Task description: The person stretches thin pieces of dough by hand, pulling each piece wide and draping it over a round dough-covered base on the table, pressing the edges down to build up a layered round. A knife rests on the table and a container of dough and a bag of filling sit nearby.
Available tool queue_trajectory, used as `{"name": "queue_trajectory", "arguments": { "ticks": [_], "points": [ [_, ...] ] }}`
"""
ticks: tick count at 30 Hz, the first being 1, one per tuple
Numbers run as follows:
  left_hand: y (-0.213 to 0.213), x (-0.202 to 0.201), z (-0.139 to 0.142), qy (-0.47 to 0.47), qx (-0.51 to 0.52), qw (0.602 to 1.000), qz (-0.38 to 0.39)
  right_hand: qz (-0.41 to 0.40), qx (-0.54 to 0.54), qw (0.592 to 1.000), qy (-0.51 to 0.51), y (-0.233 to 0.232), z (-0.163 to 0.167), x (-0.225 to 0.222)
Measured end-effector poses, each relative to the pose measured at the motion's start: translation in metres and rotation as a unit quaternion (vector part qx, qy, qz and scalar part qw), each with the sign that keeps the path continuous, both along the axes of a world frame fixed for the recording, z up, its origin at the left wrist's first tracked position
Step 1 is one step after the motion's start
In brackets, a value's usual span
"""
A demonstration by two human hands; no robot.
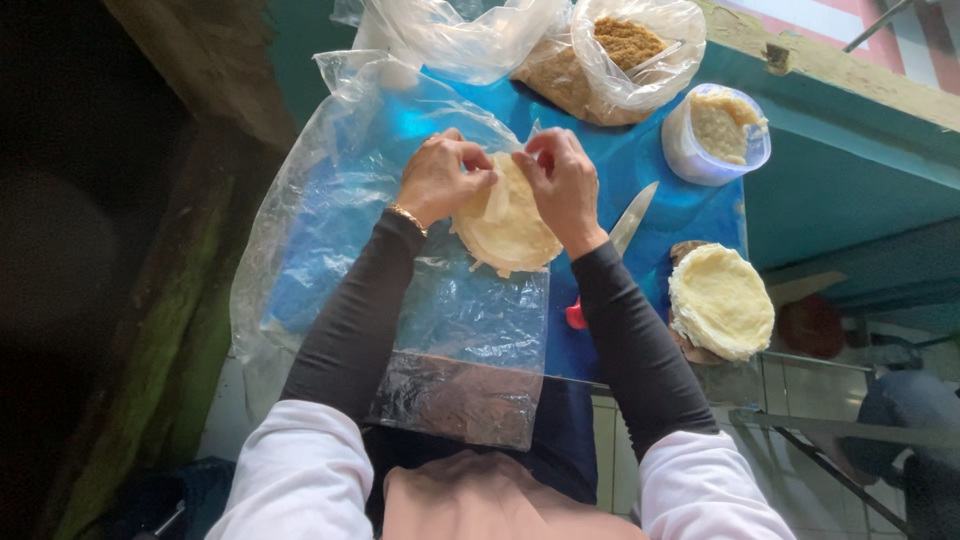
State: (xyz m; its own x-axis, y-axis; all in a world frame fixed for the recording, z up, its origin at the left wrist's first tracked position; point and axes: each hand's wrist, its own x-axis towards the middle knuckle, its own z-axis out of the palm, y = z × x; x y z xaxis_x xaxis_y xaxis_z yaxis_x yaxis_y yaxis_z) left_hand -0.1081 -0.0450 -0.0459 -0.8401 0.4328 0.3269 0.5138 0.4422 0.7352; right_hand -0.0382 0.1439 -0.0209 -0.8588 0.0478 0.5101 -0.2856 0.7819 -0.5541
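Fitted black undersleeves down to both wrists, loose white oversleeves bunched above the elbows, thin gold bracelet point(407, 218) at the left wrist.

A thin, pale, round wrapper point(505, 225) is laid flat on a clear plastic sheet point(450, 310) over the blue counter point(690, 210). Its upper edge is folded inward, pinched at both sides.

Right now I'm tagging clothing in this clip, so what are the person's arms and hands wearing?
Both forearms are in snug black sleeves reaching the wrists, under looser white sleeves covering the upper arms. The left hand has a thin gold-coloured bracelet at its wrist. The right hand is bare, with no glove or jewellery showing.
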Motion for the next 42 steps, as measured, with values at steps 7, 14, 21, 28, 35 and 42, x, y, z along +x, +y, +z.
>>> {"name": "queue_trajectory", "arguments": {
  "ticks": [7,14,21,28,35,42],
  "points": [
    [-0.001,-0.001,-0.011,-0.055,0.049,0.997,0.001,0.038,0.0,0.995,-0.09,0.007,-0.008,0.006],
    [0.001,0.0,-0.014,0.055,0.006,0.997,0.046,-0.011,-0.008,0.996,-0.093,0.012,-0.006,0.017],
    [0.016,0.011,-0.001,0.11,-0.001,0.993,0.04,0.011,-0.104,0.989,-0.103,0.009,-0.007,0.036],
    [0.024,0.028,0.006,0.04,0.016,0.998,-0.051,0.068,-0.096,0.991,-0.065,0.012,-0.008,0.04],
    [0.028,0.026,0.006,-0.002,-0.015,0.999,-0.043,0.028,-0.116,0.992,-0.045,0.031,0.004,0.036],
    [0.03,0.027,-0.003,0.102,0.026,0.994,0.002,0.047,0.071,0.996,-0.036,0.032,0.016,0.023]
  ]
}}
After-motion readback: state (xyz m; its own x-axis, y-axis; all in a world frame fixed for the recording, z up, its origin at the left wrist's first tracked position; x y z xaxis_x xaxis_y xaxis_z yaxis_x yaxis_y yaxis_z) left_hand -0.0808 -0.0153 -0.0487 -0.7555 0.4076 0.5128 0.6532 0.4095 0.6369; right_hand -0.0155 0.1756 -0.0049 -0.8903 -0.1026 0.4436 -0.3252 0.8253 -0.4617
